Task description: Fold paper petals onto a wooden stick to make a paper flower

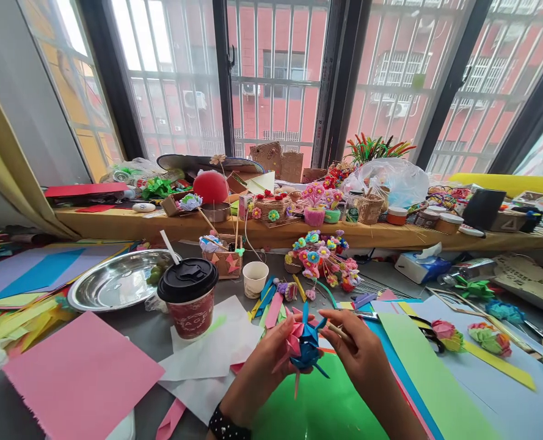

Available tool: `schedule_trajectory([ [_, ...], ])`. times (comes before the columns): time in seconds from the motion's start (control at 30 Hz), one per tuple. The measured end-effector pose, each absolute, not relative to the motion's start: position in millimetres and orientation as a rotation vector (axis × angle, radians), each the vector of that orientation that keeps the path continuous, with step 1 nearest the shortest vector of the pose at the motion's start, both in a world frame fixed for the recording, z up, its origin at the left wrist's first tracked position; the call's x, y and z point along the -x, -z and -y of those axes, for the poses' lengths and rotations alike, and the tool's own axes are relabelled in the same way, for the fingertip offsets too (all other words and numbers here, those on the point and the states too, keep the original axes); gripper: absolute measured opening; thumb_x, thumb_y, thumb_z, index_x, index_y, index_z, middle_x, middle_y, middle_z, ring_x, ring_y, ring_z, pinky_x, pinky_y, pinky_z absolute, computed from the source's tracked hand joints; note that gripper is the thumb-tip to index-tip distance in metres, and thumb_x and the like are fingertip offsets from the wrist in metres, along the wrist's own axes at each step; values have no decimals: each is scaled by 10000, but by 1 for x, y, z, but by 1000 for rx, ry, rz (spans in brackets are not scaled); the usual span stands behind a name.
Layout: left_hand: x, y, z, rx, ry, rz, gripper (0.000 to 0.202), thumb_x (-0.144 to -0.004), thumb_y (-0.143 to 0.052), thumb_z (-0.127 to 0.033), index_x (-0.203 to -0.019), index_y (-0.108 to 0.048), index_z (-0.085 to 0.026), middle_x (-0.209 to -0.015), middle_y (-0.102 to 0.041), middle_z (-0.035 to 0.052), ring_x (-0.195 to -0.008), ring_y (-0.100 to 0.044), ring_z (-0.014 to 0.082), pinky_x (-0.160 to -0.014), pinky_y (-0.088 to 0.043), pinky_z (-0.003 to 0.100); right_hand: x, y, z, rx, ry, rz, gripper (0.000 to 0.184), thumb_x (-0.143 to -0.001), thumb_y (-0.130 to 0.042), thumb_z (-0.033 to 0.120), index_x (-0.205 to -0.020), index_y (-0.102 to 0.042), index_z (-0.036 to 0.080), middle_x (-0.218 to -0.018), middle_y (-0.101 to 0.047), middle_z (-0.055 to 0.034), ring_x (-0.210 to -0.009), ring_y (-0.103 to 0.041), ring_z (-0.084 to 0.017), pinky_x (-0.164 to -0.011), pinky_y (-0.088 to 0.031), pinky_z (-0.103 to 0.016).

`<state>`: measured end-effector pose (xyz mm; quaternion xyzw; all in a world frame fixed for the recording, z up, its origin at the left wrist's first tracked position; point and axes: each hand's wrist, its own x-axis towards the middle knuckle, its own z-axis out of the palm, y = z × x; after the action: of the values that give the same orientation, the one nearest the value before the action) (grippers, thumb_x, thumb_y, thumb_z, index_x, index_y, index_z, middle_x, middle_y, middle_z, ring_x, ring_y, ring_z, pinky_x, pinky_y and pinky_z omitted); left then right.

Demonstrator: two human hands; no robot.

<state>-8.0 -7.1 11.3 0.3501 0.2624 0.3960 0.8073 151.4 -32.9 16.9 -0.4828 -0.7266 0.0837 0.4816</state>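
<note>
My left hand (264, 366) is closed round a folded paper flower (304, 345) with a blue centre and pink petals, held just above a green sheet (317, 409). My right hand (360, 351) pinches a thin wooden stick (339, 332) whose tip points at the flower's blue petals. A beaded band circles my left wrist. Both hands hover over the near middle of the table.
A red paper cup with a black lid and straw (189, 299) stands left of my hands, a steel dish (115, 281) behind it. A pink sheet (81, 376) lies at the near left. Scissors (424, 330), paper flowers (488, 339) and coloured sheets lie to the right. A cluttered windowsill (298, 232) runs behind.
</note>
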Motion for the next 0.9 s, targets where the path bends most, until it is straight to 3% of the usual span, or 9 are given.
schedule_trajectory([
  [0.13, 8, -14, 7, -746, -853, -536, 373, -766, -502, -418, -1026, -550, -154, -824, -664, 96, -675, -652, 213, -509, -469, 246, -150, -16, 33, 1204, -202, 1703, 160, -820, -453, 318, -863, -563, 209, -702, -602, -17, -584, -566, -133, -488, -455, -199],
  [0.27, 14, -15, 2, -736, -833, -437, 436, -757, -483, -469, -1067, -528, -165, -896, -654, 115, -807, -638, 241, -573, -476, 253, -148, -14, 34, 1266, -150, 1590, 197, -808, -466, 361, -721, -535, 199, -594, -555, 9, -490, -505, -115, -433, -401, -196],
  [0.43, 18, -18, 0, -829, -874, -470, 462, -602, -714, -246, -1032, -550, -214, -989, -623, 82, -856, -620, 219, -600, -465, 213, -147, -13, 37, 1322, -93, 1515, 227, -805, -468, 375, -675, -511, 194, -541, -521, 21, -430, -451, -100, -404, -360, -196],
  [0.53, 15, -19, 1, -854, -914, -570, 465, -561, -733, -149, -993, -573, -212, -991, -616, 70, -750, -631, 164, -573, -452, 188, -146, -14, 37, 1331, -106, 1502, 237, -800, -471, 386, -667, -509, 194, -516, -501, 28, -408, -436, -96, -379, -338, -192],
  [0.67, 12, -17, 0, -846, -960, -632, 477, -549, -740, -154, -992, -569, -199, -934, -624, 62, -660, -607, 113, -539, -436, 168, -145, -13, 36, 1288, -251, 1478, 242, -787, -477, 415, -754, -558, 189, -584, -565, 6, -455, -494, -110, -408, -377, -192],
  [0.77, 10, -12, -3, -870, -986, -609, 533, -540, -747, -203, -1031, -538, -200, -980, -601, 75, -672, -593, 115, -551, -439, 182, -144, -12, 35, 1251, -356, 1445, 270, -775, -480, 435, -806, -579, 186, -643, -607, -16, -523, -542, -129, -443, -405, -195],
  [0.9, 7, -2, -7, -993, -1079, -620, 775, -472, -778, -255, -1160, -424, -227, -1043, -564, 88, -767, -578, 170, -613, -450, 245, -145, -13, 36, 1282, -397, 1374, 286, -759, -487, 442, -797, -588, 178, -622, -605, -22, -551, -553, -143, -454, -412, -199],
])
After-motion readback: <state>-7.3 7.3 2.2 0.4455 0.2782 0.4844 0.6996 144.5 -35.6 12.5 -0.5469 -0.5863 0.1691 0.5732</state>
